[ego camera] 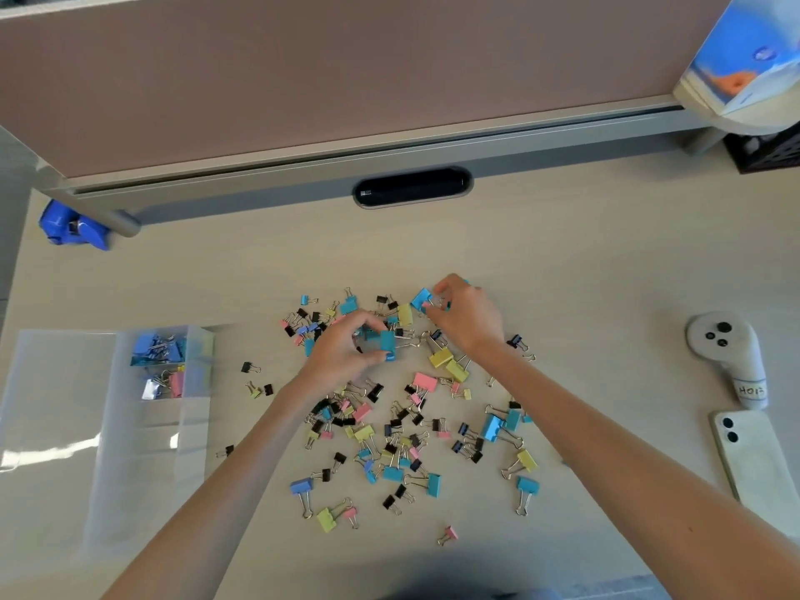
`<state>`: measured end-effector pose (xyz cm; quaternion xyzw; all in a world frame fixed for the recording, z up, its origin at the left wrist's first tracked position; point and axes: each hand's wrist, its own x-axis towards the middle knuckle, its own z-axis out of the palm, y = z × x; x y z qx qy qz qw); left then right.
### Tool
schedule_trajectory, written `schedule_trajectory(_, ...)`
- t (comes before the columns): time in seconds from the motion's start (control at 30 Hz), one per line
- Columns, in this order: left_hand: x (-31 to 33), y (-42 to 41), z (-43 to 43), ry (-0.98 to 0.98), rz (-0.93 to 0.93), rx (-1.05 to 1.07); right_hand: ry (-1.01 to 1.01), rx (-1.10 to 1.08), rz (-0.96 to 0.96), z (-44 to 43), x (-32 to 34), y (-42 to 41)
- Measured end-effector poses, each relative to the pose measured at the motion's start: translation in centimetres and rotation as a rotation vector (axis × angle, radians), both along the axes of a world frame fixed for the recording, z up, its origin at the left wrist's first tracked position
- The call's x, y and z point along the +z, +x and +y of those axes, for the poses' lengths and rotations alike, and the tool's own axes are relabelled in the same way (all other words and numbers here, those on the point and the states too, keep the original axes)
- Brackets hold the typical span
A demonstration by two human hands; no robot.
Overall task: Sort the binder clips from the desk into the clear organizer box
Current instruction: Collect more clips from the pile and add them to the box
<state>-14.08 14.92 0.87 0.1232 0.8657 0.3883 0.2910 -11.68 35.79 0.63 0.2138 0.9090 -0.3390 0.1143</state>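
Observation:
Several binder clips (389, 426) in teal, yellow, pink, black and blue lie scattered over the middle of the desk. My left hand (342, 352) grips a teal clip (388, 345) at the upper part of the pile. To its right, my right hand (465, 316) pinches another teal clip (421, 298) at the pile's far edge. The clear organizer box (143, 426) sits at the left; its far compartments hold blue clips (153, 346) and pink and silver clips (166, 383). The nearer compartments look empty.
A white phone (755, 461) and a grey controller (731, 352) lie at the right. A blue tape dispenser (71, 229) sits at the far left by the partition. A black cable port (411, 186) is set in the desk's back rail.

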Motion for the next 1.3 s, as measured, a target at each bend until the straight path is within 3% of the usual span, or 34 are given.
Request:
schedule_trajectory(0.23,1.3,-0.5,-2.5,0.322,-0.39,0.321,0.299,0.251,0.03,-0.7,-0.6,-2.0)
schedule_trajectory(0.4,1.5,-0.7,-3.6,0.582,-0.615,0.421,0.337,0.263,-0.011,-0.9,-1.3,-2.0)
schedule_trajectory(0.6,1.7,-0.9,-3.2,0.709,-0.763,0.54,0.313,0.226,0.035,-1.1,-1.9,-1.9)
schedule_trajectory(0.8,1.4,-0.9,-2.0,0.671,-0.803,0.501,-0.05,-0.051,0.102,-0.5,-1.7,-1.3)
schedule_trajectory(0.97,1.4,-1.0,-0.2,0.693,-0.784,0.382,-0.812,-0.363,-0.04,0.2,0.3,-0.8)
schedule_trajectory(1.1,1.7,-0.9,1.4,0.551,-0.662,0.412,-1.192,-0.411,-0.081,1.2,0.5,0.4)
schedule_trajectory(1.2,1.5,-1.2,2.4,0.376,-0.529,0.413,-1.227,-0.394,-0.133,2.1,0.6,0.9)
schedule_trajectory(1.3,0.8,-1.7,2.9,0.149,-0.283,0.31,-0.951,-0.351,-0.138,2.8,0.7,0.8)
